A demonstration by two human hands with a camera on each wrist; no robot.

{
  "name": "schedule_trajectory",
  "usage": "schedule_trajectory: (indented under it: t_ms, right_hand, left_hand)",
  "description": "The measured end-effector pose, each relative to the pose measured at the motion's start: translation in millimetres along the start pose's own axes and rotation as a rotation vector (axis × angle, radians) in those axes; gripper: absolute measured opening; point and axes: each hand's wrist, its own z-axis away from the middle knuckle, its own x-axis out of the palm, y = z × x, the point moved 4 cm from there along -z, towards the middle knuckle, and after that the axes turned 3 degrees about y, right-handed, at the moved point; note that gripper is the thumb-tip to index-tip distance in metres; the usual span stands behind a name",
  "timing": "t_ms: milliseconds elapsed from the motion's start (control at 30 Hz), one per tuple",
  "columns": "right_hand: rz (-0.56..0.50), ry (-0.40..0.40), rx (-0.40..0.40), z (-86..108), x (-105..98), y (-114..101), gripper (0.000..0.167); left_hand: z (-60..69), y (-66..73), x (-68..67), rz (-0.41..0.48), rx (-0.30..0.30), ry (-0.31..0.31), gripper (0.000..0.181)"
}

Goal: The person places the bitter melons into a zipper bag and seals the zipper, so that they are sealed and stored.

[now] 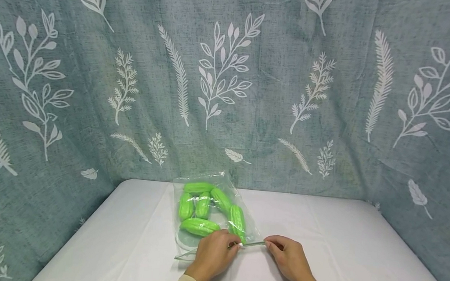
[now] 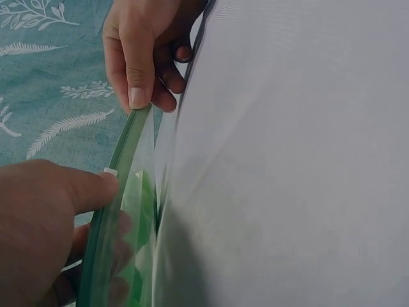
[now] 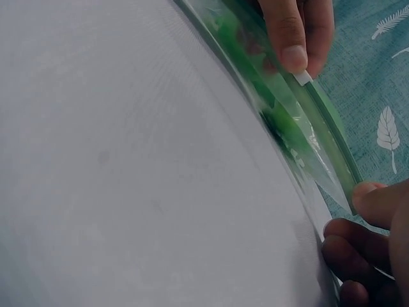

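A clear slider zip bag [image 1: 227,184] lies on the table, holding several bright green, ridged, elongated pieces that look like vegetables [image 1: 199,227]. Along its near edge runs a green zip strip [image 1: 254,243]. My left hand [image 1: 215,253] pinches this strip at the small white slider [image 2: 111,171], thumb on the near side and fingers behind, seen through the plastic. The right hand [image 1: 287,256] grips the strip's right end between thumb and finger. Between the two hands the strip is stretched fairly straight. Left of my left hand, the bag's mouth gapes a little.
A white-covered table [image 1: 343,236] spreads around the bag on both sides. Behind it and along the sides hangs a grey-green curtain [image 1: 266,108] with white leaf prints.
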Motion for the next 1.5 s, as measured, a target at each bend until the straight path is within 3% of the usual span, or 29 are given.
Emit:
schedule_trajectory:
  t_ms: [200,800,1500]
  right_hand:
    - [0.000,0.000,0.013,-1.1,-1.6,-1.4,0.009]
    - [0.019,0.004,0.044,-1.7,-2.2,-1.4,0.009]
    - [0.003,0.003,0.041,-0.3,-0.7,-1.1,0.008]
  left_hand:
    - [0.0,-3.0,-3.8,-0.035,0.019,0.002,0.007]
    - [8.3,-7.7,-9.2,-0.010,0.006,0.041,0.005]
    - [17.6,-19.1,-18.1,-0.024,-0.009,0.012,0.005]
